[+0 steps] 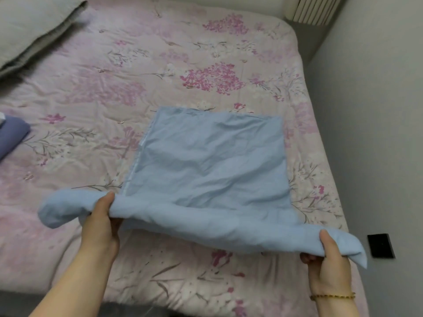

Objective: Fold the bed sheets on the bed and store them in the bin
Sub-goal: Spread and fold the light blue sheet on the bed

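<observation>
A light blue bed sheet [210, 161] lies partly folded on the pink floral bed [109, 88]. Its far part rests flat as a rough square, and its near edge is lifted off the bed in a thick fold. My left hand [101, 220] pinches that near edge toward its left end, thumb on top. My right hand [329, 264] grips the same edge near its right end, thumb on top, with a beaded bracelet on the wrist. Loose ends of the sheet hang past both hands. No bin is in view.
A folded purple-blue cloth [11, 136] sits at the bed's left edge. A grey pillow [34, 30] lies at the far left corner. A grey wall [377, 133] runs close along the bed's right side, with a black wall plate [381, 245]. A radiator [315, 9] stands at the far right.
</observation>
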The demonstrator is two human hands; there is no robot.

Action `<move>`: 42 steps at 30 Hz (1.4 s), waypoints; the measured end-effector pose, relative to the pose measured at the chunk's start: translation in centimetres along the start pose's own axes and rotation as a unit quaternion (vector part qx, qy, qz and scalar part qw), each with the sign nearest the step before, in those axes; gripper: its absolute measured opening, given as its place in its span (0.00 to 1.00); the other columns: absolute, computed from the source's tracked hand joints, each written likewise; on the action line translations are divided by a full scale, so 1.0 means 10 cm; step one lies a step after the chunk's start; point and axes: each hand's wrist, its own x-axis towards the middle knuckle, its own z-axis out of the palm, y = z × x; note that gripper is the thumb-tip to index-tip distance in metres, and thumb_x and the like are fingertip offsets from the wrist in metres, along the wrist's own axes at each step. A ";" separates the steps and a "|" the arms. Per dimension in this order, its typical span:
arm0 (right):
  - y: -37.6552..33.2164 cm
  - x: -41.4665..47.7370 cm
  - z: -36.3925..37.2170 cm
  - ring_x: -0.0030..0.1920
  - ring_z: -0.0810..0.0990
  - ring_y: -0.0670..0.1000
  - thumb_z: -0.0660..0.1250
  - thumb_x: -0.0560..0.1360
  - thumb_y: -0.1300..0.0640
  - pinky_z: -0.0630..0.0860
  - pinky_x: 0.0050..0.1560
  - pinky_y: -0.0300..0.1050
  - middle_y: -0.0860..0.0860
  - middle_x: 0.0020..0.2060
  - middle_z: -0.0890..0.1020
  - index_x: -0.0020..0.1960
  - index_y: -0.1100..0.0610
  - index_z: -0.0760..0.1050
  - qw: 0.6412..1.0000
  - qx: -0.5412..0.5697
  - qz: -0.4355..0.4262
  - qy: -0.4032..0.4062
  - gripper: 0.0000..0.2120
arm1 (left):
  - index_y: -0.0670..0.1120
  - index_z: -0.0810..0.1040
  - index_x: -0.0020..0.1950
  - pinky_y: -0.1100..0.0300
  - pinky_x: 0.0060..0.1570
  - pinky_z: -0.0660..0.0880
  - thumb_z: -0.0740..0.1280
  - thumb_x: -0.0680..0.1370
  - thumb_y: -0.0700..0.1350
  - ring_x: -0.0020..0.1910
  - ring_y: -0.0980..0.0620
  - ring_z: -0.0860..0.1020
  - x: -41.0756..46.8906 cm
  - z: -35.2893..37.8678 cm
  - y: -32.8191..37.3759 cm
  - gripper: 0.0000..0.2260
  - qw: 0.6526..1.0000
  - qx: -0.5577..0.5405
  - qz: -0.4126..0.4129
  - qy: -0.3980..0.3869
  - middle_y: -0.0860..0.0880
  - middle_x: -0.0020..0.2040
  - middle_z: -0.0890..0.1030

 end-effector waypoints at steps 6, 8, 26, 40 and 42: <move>-0.32 0.73 0.56 0.16 0.63 0.41 0.55 0.79 0.62 0.63 0.20 0.30 0.44 0.13 0.65 0.32 0.56 0.63 0.999 -0.008 -0.027 -0.015 0.16 | 0.46 0.74 0.43 0.69 0.33 0.72 0.61 0.78 0.45 0.30 0.61 0.76 0.42 0.81 0.21 0.06 0.999 0.037 0.021 0.012 0.52 0.37 0.75; -0.37 1.05 0.78 0.16 0.64 0.41 0.55 0.79 0.62 0.62 0.19 0.30 0.44 0.13 0.65 0.31 0.56 0.63 0.999 -0.025 -0.034 -0.015 0.17 | 0.48 0.72 0.39 0.70 0.30 0.72 0.61 0.78 0.45 0.31 0.60 0.75 0.65 1.11 0.25 0.08 0.998 0.051 0.026 0.021 0.53 0.37 0.74; 0.48 2.04 0.69 0.66 0.66 0.59 0.70 0.71 0.54 0.63 0.65 0.49 0.61 0.67 0.67 0.69 0.63 0.63 0.867 -0.499 -0.008 -0.022 0.31 | 0.51 0.48 0.76 0.52 0.73 0.46 0.53 0.80 0.56 0.76 0.49 0.47 1.27 1.20 -0.93 0.27 0.589 0.784 0.094 -0.173 0.48 0.77 0.48; 0.52 2.14 0.56 0.50 0.75 0.57 0.59 0.79 0.57 0.66 0.46 0.42 0.56 0.49 0.76 0.52 0.61 0.69 0.869 -0.495 -0.002 -0.015 0.07 | 0.53 0.42 0.76 0.54 0.73 0.42 0.51 0.80 0.58 0.76 0.51 0.45 1.24 1.09 -0.98 0.28 0.537 0.810 0.114 -0.206 0.50 0.77 0.44; 0.57 2.20 0.56 0.53 0.76 0.59 0.60 0.78 0.55 0.69 0.49 0.46 0.59 0.54 0.77 0.55 0.62 0.71 0.850 -0.526 0.014 -0.005 0.11 | 0.53 0.42 0.76 0.53 0.73 0.42 0.50 0.80 0.58 0.76 0.51 0.44 1.26 1.12 -0.99 0.28 0.541 0.809 0.112 -0.201 0.49 0.77 0.44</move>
